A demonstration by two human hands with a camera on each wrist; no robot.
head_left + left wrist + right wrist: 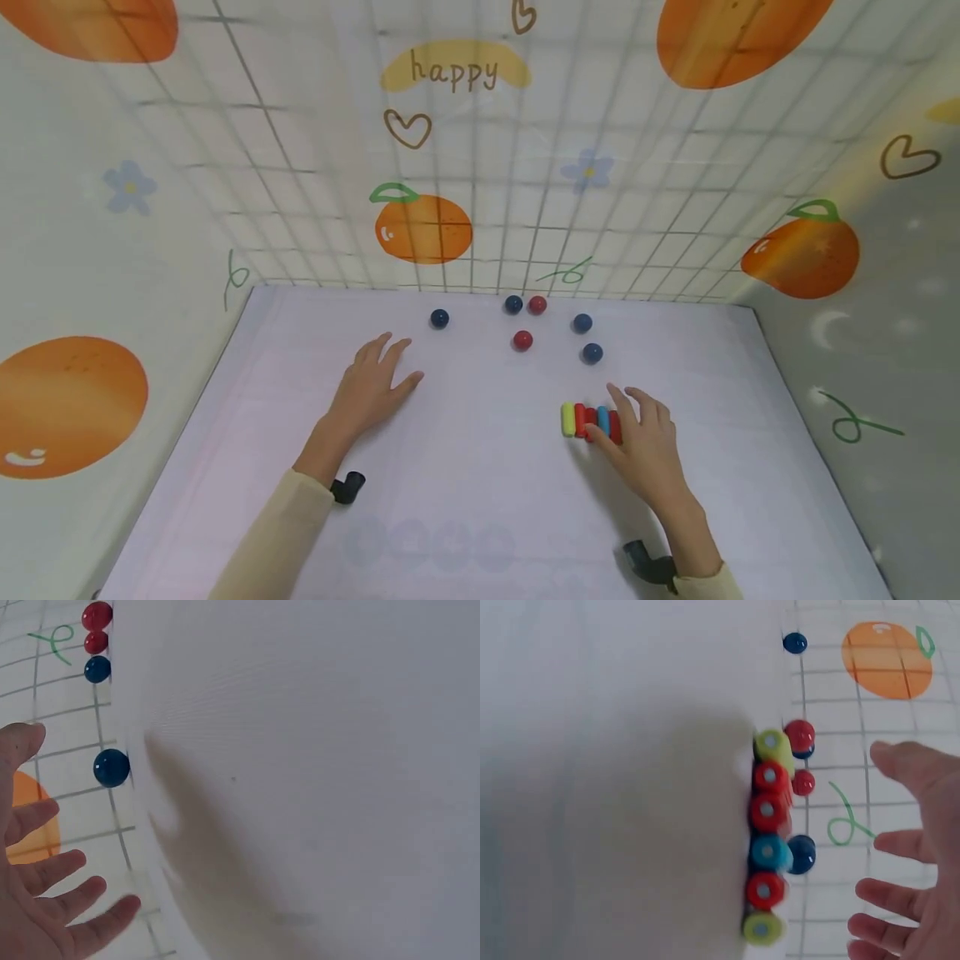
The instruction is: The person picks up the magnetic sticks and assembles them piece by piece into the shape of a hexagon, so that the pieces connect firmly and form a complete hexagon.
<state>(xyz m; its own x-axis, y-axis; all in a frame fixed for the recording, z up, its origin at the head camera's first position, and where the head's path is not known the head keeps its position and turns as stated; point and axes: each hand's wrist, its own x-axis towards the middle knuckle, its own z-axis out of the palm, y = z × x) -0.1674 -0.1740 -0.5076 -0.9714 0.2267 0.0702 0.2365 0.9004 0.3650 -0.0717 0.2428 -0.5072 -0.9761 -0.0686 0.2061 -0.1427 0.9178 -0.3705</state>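
Note:
My right hand hovers over a row of short coloured cylinders, its fingers apart and holding nothing. The row's left end is a yellow-green cylinder, followed by a red cylinder; the hand hides the right end in the head view. From the right wrist, pale round centres show in the ends of yellow-green, red and blue cylinders, lined up side by side. My left hand is over the left part of the table, fingers spread with nothing in them. Nearest to it is a dark blue ball.
Toward the back of the white table lie two red balls, one a red ball, and more dark blue balls, including a blue ball. A patterned sheet with oranges and grid lines rises behind the table and along its sides.

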